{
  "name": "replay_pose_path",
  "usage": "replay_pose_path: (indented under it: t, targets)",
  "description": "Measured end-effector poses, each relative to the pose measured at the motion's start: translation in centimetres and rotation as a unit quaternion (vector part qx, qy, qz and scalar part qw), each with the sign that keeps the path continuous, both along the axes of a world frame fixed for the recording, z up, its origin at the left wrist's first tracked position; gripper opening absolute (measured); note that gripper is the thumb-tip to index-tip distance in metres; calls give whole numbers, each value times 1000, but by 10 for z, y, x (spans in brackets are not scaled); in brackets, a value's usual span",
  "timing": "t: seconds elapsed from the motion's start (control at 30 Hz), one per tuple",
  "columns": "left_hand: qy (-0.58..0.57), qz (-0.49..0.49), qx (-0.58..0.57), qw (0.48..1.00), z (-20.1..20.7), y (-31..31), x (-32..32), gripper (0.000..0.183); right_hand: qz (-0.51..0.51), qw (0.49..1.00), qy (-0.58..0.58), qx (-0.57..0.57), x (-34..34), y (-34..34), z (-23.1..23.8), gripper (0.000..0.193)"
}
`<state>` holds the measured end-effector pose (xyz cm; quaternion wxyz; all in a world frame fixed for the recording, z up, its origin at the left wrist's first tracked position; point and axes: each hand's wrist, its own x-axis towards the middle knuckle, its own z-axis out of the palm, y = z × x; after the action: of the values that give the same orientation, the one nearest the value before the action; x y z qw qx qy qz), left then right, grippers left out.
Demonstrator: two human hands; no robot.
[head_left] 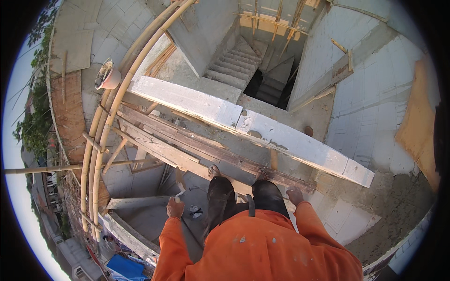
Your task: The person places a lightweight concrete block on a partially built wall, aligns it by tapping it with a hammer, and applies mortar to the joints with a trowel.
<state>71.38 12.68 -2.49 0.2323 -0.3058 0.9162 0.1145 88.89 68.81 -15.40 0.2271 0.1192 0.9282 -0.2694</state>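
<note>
My left hand [176, 207] is closed, held out over the drop to the left of my legs. A small pale piece [181, 192] sticks up from its fist; its kind is too small to tell. My right hand [295, 195] is curled into a loose fist beside my right knee, with nothing showing in it. It hangs near the right end of a dark wooden plank [234, 161]. My feet stand on the dark plank and a lighter plank [168, 157]. Ahead of them runs a low wall of white blocks [197, 101], with grey mortar smears on its near side.
Bent-looking bamboo poles [97, 173] rise on the left, with a mortar-stained bucket [108, 75] beside them. Beyond the block wall, concrete stairs [234, 65] descend near a dark opening [269, 89]. A lower floor [145, 216] lies below the planks. Tall block walls [375, 107] stand right.
</note>
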Motion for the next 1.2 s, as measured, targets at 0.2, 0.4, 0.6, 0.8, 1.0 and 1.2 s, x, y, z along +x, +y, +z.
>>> replay_pose_path:
  t: [0.2, 0.4, 0.6, 0.8, 1.0, 1.2]
  targets:
    - [4, -143, 124, 982, 41, 92, -21, 48, 139, 981, 126, 43, -51, 5, -5, 16]
    - [42, -235, 187, 953, 59, 207, -57, 46, 125, 978, 151, 64, -37, 30, -7, 16]
    - [11, -389, 155, 908, 33, 298, -74, 47, -237, 969, -63, -32, 30, 40, 8, 26]
    - [-171, -329, 522, 768, 61, 373, -30, 54, -17, 998, -21, -55, 73, 53, 2, 28]
    - [103, -376, 547, 741, 100, 324, -45, 61, 53, 997, -36, 34, 51, 65, -37, 24]
    - [90, -47, 386, 917, 78, 178, -38, 65, 52, 991, 60, -107, -49, 68, -33, 23]
